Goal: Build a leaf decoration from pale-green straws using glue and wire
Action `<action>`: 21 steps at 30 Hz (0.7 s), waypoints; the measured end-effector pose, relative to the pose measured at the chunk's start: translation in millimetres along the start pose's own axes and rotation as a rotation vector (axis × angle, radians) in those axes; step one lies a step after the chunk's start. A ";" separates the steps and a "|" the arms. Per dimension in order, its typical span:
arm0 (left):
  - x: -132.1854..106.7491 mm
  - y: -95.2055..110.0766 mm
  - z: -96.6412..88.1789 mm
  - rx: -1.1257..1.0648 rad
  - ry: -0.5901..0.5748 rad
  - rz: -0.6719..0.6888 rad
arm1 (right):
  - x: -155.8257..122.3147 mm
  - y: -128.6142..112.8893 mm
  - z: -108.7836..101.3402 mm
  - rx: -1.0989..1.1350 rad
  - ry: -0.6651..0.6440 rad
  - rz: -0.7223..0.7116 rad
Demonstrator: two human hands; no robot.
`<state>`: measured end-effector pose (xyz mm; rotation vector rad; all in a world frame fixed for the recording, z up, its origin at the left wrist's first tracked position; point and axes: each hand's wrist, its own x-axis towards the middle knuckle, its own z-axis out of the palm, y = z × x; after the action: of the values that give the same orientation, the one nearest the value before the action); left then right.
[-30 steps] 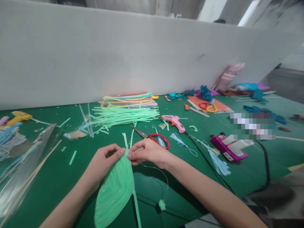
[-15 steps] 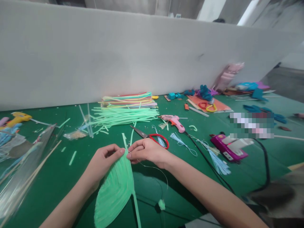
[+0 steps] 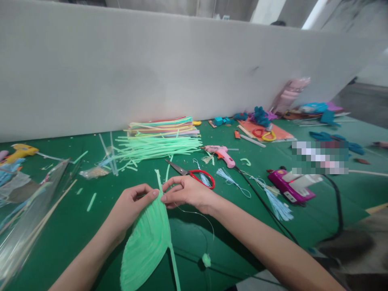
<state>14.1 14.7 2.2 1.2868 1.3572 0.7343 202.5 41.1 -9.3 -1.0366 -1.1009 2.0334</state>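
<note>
Little has shifted since the earlier frames: both hands keep the same pose, while the bench behind them sits slightly higher and further left in view. Left hand [image 3: 131, 204]: thumb and forefinger pinch the top of the green leaf-shaped piece [image 3: 147, 242]. Right hand [image 3: 189, 192]: fingertips drawn together, apparently pinching a thin pale line [image 3: 209, 222] — whether they also grip the leaf's edge, I cannot tell. Leaf located lower centre of the frame, its narrow end between the two sets of fingertips, long axis running down and slightly left; both hands are equally near that end. Line arcs toward a small green tuft [image 3: 206, 260], lower centre. Beyond the right hand lie red-handled scissors [image 3: 184, 172]; further up, green stems [image 3: 160, 147] and a pink glue gun [image 3: 223, 154].
</note>
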 end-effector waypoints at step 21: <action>3.3 1.3 2.0 0.095 0.039 0.066 | -1.3 -0.8 9.9 -0.072 0.088 -0.053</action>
<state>16.9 17.6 2.0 1.4041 1.4008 0.7517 194.9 36.5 -4.7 -1.1103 -1.1508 1.9006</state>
